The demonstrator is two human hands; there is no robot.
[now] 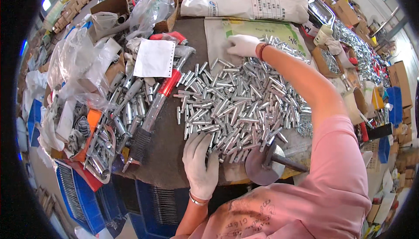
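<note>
A wide heap of short silver metal tubes [235,104] covers the middle of the table. My left hand [200,165], in a white glove, rests against the heap's near left edge. Its fingers are stretched out and slightly apart, touching the closest tubes, and it holds nothing. Across the heap reaches my right arm, and my right hand [245,46], also gloved in white, is at the far edge over a green and white sack [218,29]. The fingers there are curled together; whatever they hold, if anything, is hidden.
A round grey metal disc with a rod [264,169] stands at the table's near edge. To the left lie a red-handled tool [169,83], a white paper [153,59], plastic bags and larger metal sleeves [130,112]. A rolled white sack [244,2] lies behind. Blue crates [72,191] stand below.
</note>
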